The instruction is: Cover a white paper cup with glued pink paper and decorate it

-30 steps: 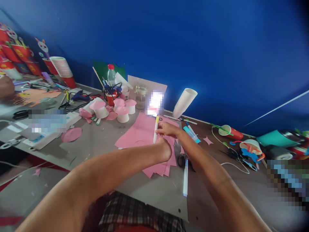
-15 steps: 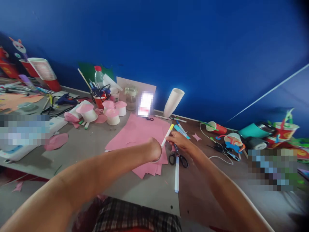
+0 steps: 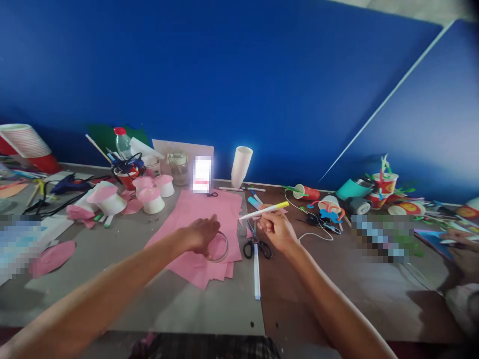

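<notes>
My left hand [image 3: 205,236] is closed on the rim of a round ring [image 3: 225,249], which lies on pink paper sheets [image 3: 187,212]. Held in my right hand [image 3: 277,228] is a white marker with a yellow end [image 3: 265,210], its other end pointing left over the right edge of the sheets. Black-handled scissors [image 3: 258,248] lie just right of the paper, below that marker. A white marker with a blue tip [image 3: 257,274] rests below them.
White cups with pink tops [image 3: 151,201], a glass jar [image 3: 178,168] and a tall white cup stack [image 3: 241,166] stand behind. A red cup [image 3: 307,192] and teal bottle [image 3: 355,188] lie right. Another person's hand [image 3: 462,239] is at far right.
The view has shifted right. My left hand has turned and its fingers now show at the ring. The marker in my right hand has tilted from steep to nearly level.
</notes>
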A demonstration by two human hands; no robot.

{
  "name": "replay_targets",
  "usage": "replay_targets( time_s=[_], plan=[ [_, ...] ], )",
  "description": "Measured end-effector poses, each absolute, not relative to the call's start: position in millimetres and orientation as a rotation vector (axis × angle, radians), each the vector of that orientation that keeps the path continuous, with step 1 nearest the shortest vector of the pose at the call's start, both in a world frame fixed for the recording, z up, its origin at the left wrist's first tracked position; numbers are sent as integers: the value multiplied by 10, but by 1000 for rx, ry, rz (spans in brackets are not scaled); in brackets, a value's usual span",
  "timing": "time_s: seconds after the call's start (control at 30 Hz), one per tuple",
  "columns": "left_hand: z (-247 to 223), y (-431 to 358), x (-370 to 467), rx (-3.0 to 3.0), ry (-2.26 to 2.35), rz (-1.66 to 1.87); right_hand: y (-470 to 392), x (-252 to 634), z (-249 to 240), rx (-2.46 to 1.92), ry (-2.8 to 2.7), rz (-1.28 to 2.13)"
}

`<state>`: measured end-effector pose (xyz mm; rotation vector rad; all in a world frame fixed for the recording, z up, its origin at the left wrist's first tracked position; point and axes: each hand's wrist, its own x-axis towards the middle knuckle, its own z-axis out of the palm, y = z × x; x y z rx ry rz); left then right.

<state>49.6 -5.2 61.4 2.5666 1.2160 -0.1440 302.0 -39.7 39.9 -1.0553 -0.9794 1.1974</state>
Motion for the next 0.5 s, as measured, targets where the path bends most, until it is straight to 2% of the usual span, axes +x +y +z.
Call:
replay_targets(
  time_s=[0.27,0.37,0.5],
  plan=[
    [437,-61,-74,2429,1573,-27,-459,2849,333,-952,-861,1231],
    [376,-57,-65,2365,1579,112,-471,2816,272,-955,-857,1240],
    [361,-63,113,2352,1595,89,-508,2793,191,-981,-867,1249]
  ],
)
